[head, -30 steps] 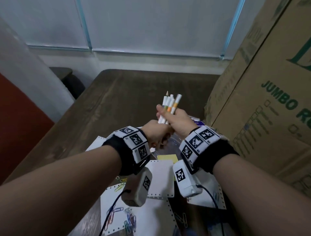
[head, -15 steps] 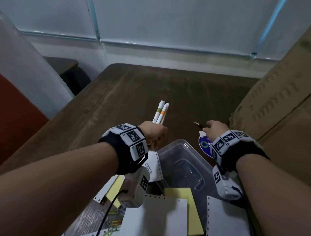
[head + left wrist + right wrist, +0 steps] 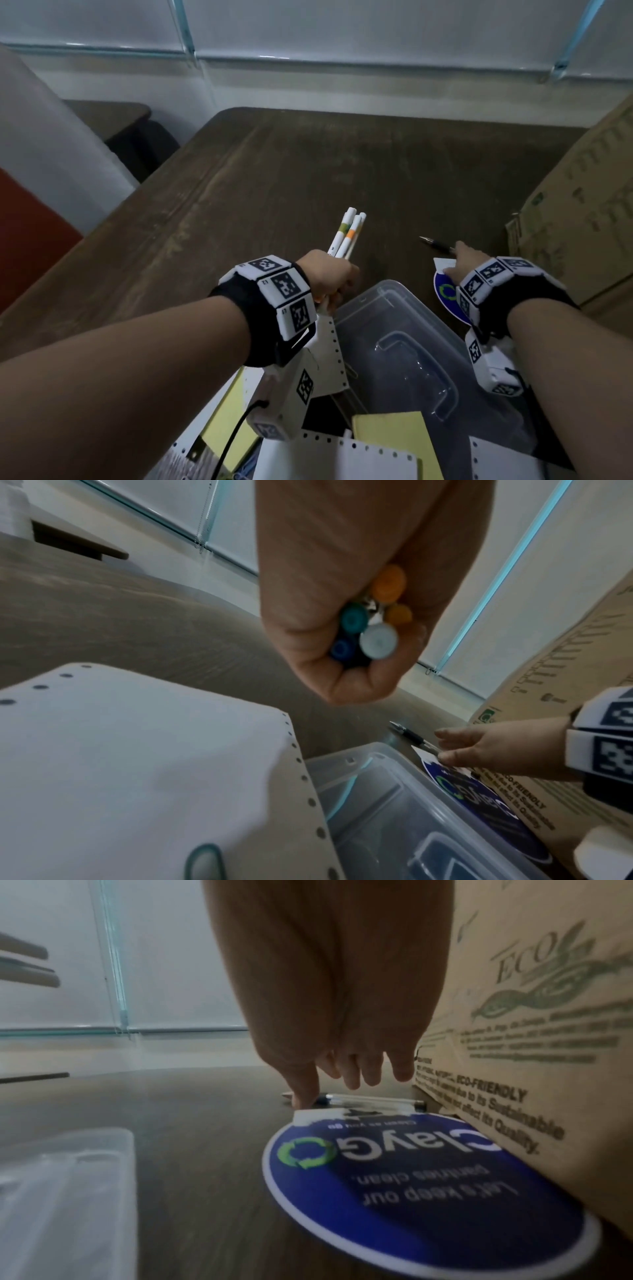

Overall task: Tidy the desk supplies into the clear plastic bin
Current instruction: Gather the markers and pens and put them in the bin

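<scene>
Head view: left hand [image 3: 325, 274] clamps markers [image 3: 346, 236]; right hand [image 3: 460, 262], fingers loose, should pinch pen [image 3: 436, 244] beyond bin [image 3: 387, 291]

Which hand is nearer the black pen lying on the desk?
Right. The right hand reaches over the black pen, fingertips at its barrel. The left hand is off to the pen's left, gripping a bundle of markers beside the clear plastic bin.
</scene>
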The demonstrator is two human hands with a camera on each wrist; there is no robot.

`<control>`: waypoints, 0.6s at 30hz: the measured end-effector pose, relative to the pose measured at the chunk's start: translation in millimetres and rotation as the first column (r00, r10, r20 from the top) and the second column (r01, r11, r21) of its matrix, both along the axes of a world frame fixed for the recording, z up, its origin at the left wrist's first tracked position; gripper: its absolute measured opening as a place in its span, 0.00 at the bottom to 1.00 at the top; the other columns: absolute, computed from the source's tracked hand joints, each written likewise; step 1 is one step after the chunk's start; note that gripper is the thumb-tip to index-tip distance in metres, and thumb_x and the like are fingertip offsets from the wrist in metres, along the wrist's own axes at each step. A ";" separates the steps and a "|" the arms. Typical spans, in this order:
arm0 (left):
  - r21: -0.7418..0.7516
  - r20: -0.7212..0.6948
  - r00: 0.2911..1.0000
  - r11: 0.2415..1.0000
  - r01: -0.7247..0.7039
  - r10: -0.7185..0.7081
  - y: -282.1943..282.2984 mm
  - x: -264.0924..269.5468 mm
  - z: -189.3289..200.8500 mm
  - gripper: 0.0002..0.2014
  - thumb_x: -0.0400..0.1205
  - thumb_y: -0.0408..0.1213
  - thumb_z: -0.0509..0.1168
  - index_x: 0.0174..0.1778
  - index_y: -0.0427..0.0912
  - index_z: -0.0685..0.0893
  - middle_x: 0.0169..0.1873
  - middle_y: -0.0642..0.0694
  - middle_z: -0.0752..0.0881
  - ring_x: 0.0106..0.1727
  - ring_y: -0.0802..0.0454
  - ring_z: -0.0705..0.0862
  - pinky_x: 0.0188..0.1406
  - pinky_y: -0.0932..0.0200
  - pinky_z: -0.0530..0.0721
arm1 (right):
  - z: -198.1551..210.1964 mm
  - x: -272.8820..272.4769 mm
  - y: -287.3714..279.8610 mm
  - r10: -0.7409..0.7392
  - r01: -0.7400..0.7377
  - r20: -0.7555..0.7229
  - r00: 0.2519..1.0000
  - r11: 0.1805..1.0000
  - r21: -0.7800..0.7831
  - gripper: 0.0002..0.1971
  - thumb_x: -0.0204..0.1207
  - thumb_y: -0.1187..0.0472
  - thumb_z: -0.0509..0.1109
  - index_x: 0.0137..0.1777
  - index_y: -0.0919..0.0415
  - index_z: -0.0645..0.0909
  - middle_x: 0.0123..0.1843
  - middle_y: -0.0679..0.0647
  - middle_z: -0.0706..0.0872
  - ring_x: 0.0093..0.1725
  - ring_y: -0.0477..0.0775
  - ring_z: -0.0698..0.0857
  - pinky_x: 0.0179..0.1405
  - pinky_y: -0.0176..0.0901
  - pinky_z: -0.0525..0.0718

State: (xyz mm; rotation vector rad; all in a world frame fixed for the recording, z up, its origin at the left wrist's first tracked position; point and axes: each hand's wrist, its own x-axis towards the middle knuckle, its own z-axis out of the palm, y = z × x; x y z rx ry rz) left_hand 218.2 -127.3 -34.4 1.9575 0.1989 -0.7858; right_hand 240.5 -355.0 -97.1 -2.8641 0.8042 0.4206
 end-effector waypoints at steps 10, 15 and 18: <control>0.046 -0.006 1.000 0.999 0.000 0.000 -7.4 -4.5 -3.1 0.09 0.77 0.31 0.62 0.30 0.37 0.74 0.21 0.46 0.73 0.15 0.57 0.69 0.14 0.69 0.71 | -18.4 -15.1 -2.7 -0.025 0.023 -0.011 1.000 0.995 -0.102 0.15 0.81 0.58 0.62 0.60 0.68 0.79 0.46 0.58 0.82 0.56 0.60 0.83 0.46 0.42 0.80; 0.039 0.057 0.998 0.999 -0.015 0.013 -3.1 -18.1 11.2 0.12 0.78 0.33 0.64 0.29 0.38 0.74 0.21 0.46 0.74 0.15 0.56 0.71 0.13 0.69 0.72 | 17.0 -37.0 16.2 -0.232 0.144 0.244 0.942 0.933 0.330 0.15 0.81 0.59 0.62 0.51 0.72 0.84 0.52 0.67 0.86 0.56 0.65 0.84 0.54 0.49 0.78; -0.031 0.105 0.993 0.998 -0.046 0.049 2.2 -35.2 29.3 0.15 0.76 0.36 0.70 0.27 0.38 0.74 0.19 0.45 0.74 0.16 0.53 0.71 0.15 0.66 0.72 | 54.3 -64.9 43.0 -0.442 0.014 0.263 0.857 0.530 0.848 0.12 0.80 0.66 0.64 0.57 0.75 0.80 0.41 0.62 0.84 0.40 0.56 0.84 0.42 0.39 0.85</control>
